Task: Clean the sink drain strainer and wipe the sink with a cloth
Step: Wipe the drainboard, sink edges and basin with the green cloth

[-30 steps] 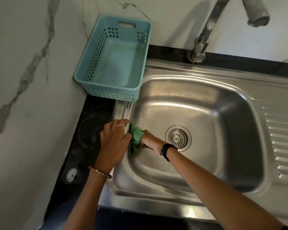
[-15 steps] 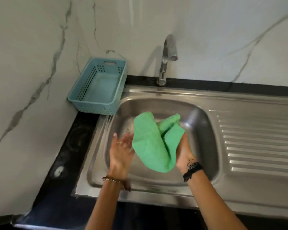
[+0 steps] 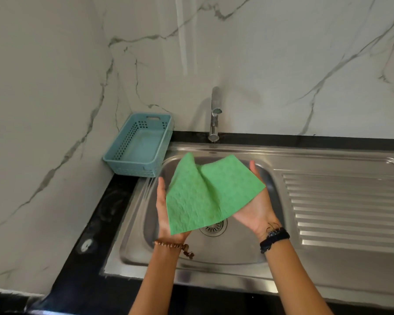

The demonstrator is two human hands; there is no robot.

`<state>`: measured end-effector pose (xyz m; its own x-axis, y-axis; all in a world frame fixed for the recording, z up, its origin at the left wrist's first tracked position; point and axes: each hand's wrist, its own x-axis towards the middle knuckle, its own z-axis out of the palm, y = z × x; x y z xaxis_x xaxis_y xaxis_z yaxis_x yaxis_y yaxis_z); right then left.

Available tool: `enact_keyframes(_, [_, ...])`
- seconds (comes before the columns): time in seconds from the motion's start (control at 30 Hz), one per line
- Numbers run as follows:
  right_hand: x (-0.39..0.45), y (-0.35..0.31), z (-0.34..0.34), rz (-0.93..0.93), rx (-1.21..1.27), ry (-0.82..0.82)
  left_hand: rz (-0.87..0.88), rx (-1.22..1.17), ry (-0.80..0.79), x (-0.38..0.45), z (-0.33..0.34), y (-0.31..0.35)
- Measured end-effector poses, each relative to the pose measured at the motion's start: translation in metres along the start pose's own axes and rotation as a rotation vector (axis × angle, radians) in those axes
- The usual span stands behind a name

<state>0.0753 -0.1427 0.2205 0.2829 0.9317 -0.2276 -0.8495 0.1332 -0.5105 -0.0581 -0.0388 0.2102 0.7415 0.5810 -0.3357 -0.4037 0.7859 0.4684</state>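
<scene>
A green cloth [image 3: 208,196] lies spread out across both my palms, held above the steel sink [image 3: 132,242]. My left hand [image 3: 163,208] supports its left side, palm up, fingers under the fabric. My right hand [image 3: 256,205] holds up its right side, also palm up. The round drain strainer [image 3: 215,228] sits in the basin floor, partly hidden behind the cloth's lower edge.
A light blue plastic basket [image 3: 139,146] stands on the black counter [image 3: 96,223] at the sink's back left corner. A chrome tap [image 3: 215,114] rises behind the basin. A ribbed draining board [image 3: 344,210] runs to the right. Marble walls close in behind and on the left.
The cloth went from bunched against the basin's left wall to lifted and unfolded flat over both hands. My head pulled back, showing more of the sink.
</scene>
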Motion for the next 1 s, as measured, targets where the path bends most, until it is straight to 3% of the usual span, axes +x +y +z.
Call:
enact_keyframes(0.1, [-0.005,-0.010,0.004,-0.062,0.023,-0.039,0.024,0.008,-0.012,0.000,0.000,0.010])
enact_keyframes(0.23, [-0.002,0.004,-0.011,-0.097,0.005,0.204,0.015,0.096,0.050,-0.004,-0.012,0.004])
enact_keyframes(0.4, [0.001,0.011,-0.017,-0.146,0.033,0.231,0.075,0.259,0.087,-0.005,-0.010,0.009])
enact_keyframes(0.53, [0.010,0.019,-0.005,-0.076,-0.005,0.083,0.132,0.595,0.032,0.005,0.029,0.000])
enact_keyframes(0.6, [0.016,0.030,0.005,-0.022,0.011,0.021,0.077,0.857,0.020,0.010,0.051,-0.018])
enact_keyframes(0.67, [0.021,0.039,0.010,0.000,0.047,0.032,0.153,1.124,0.001,0.006,0.053,-0.035])
enact_keyframes(0.73, [0.023,0.039,0.009,-0.023,0.023,0.046,0.150,1.085,0.022,0.004,0.053,-0.040])
enact_keyframes(0.83, [0.020,0.030,0.006,-0.059,-0.071,0.074,0.105,0.717,-0.052,0.004,0.048,-0.029])
enact_keyframes(1.0, [0.021,0.021,0.004,-0.082,-0.117,0.102,0.291,0.818,0.032,0.013,0.017,-0.013])
